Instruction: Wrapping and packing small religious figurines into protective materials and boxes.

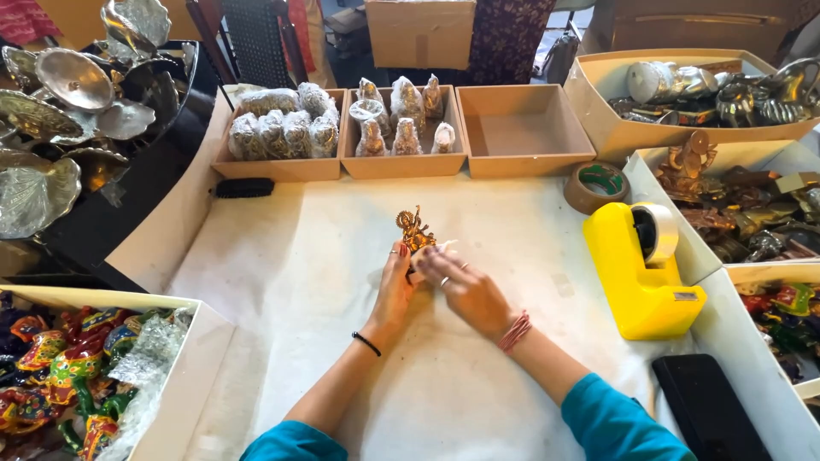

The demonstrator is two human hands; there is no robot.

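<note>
Left hand and right hand meet, fingers curled, forearms converging.

My sleeves: teal, pushed up past forearm, both arms alike. My left wrist: thin black band. My right wrist: bundle of pink-red thread bracelets, several loops. My left hand: nails painted red. My right hand: silver ring on one of fingers. Forearms bare between sleeves and wrists. No gloves, no watch face visible.
</note>
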